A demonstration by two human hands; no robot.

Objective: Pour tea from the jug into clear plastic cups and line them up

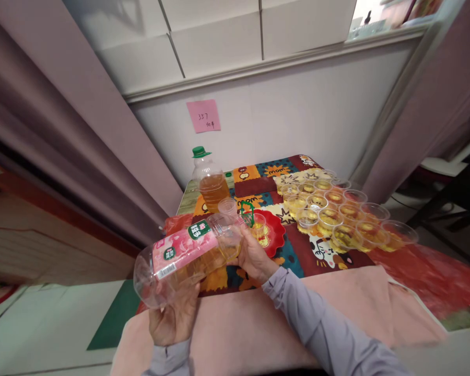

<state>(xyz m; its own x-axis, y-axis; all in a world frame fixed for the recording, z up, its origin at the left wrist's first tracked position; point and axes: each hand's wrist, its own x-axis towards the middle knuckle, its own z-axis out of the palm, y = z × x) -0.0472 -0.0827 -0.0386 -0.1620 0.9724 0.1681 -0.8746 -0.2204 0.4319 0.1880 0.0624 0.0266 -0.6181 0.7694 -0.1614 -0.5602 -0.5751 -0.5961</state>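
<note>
My left hand [174,316] grips the base of a large clear bottle with a pink label [182,253], tipped on its side with its mouth toward the right. A little yellow liquid lies in it. My right hand [254,258] is wrapped round the bottle's neck end, next to a green ring handle [247,213]. Just past it, a small clear cup [259,225] stands on a red plate [273,232]. An empty small cup [227,206] sits near the bottle mouth.
A second bottle with a green cap [209,183], half full of yellow liquid, stands at the table's back left. Several small cups of yellow liquid [337,214] crowd the right side of the patterned cloth [309,256]. A pink note [203,116] hangs on the wall.
</note>
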